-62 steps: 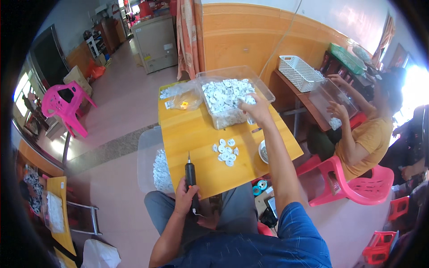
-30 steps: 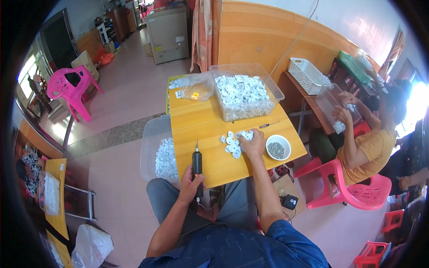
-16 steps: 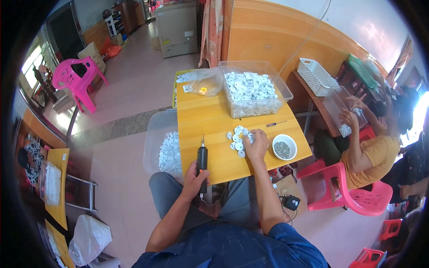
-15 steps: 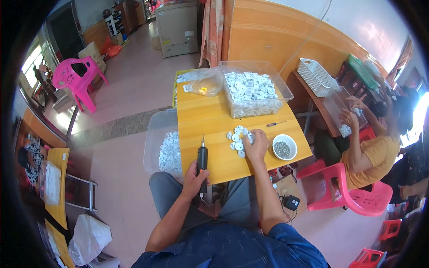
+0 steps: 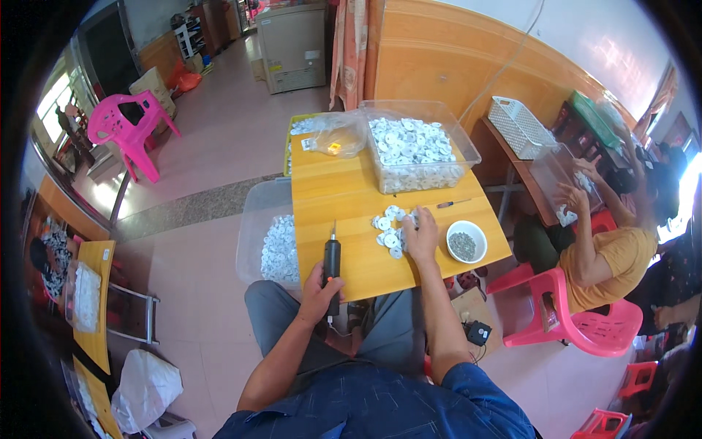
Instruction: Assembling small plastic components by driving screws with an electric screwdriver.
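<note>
My left hand (image 5: pixel 319 294) is wrapped round a black electric screwdriver (image 5: pixel 333 263), held upright at the table's near edge with its bit pointing away from me. On the yellow wooden table (image 5: pixel 344 197) lies a small pile of round white plastic discs (image 5: pixel 390 235). At the right side of this pile is my right hand (image 5: pixel 421 240), palm down with fingers curled in among the discs; what the fingertips hold is hidden. A white bowl of small metal screws (image 5: pixel 462 243) stands to the right of that hand. Beyond it lies a small hand screwdriver (image 5: pixel 453 203).
A clear bin heaped with white discs (image 5: pixel 417 154) stands at the table's far side, beside a clear plastic bag (image 5: pixel 340 135). Another clear bin (image 5: pixel 274 245) is left of the table. At right a person in a yellow shirt (image 5: pixel 610 260) sits on a pink chair (image 5: pixel 578 322).
My right hand has shifted slightly at the edge of the pile, its fingers drawn closer together. My left hand keeps the electric screwdriver in place. The view has moved a little.
</note>
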Available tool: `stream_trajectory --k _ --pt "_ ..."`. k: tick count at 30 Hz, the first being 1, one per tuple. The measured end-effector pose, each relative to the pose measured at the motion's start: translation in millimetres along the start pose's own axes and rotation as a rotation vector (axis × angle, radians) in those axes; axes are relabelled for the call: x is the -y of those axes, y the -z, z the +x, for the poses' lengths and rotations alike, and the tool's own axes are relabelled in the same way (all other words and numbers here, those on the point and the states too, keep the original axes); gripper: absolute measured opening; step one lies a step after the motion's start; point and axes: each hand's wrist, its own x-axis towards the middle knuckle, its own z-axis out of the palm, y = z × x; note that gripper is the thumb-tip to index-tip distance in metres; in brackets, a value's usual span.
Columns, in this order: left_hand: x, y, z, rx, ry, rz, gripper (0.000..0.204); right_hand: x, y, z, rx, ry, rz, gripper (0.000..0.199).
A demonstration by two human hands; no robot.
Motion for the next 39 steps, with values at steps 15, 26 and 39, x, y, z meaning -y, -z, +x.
stream_trajectory --k 15,26,39 --pt "-3 1 -1 -0.019 0.000 -0.003 0.048 36 85 14 0.011 0.079 0.147 0.033" --pt "3 1 0 0.005 -0.023 -0.041 0.046 -23 151 33 0.425 -0.150 -0.689 0.015" --pt "2 2 0 -0.006 -0.016 0.001 0.046 -44 132 31 0.484 -0.167 -0.794 0.019"
